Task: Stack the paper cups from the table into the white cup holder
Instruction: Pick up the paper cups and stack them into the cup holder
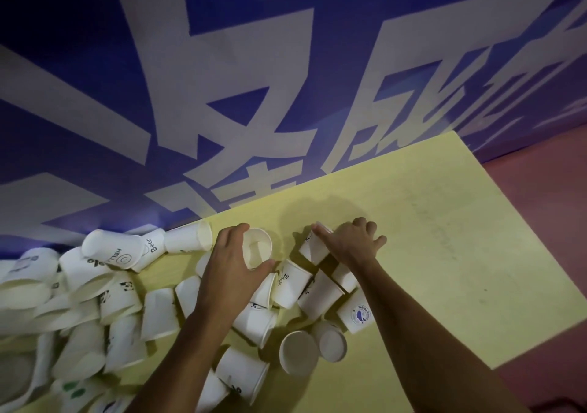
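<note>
Hands on cups, yellow table.
Left hand curls its fingers round an upright paper cup; at 3 o'clock, right hand grips a tipped paper cup, fingers bent; loose cups toward 8 o'clock.

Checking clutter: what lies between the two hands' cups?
Only bare yellow table separates the left hand's upright white paper cup from the right hand's printed white paper cup; head view.

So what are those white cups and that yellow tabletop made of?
The paper cups look like thin matte paperboard: thin rims, printed logos, some squashed out of shape. The tabletop is matte pale yellow and smooth, with faint scuffs. It may be laminate or painted board; I cannot tell which.
</note>
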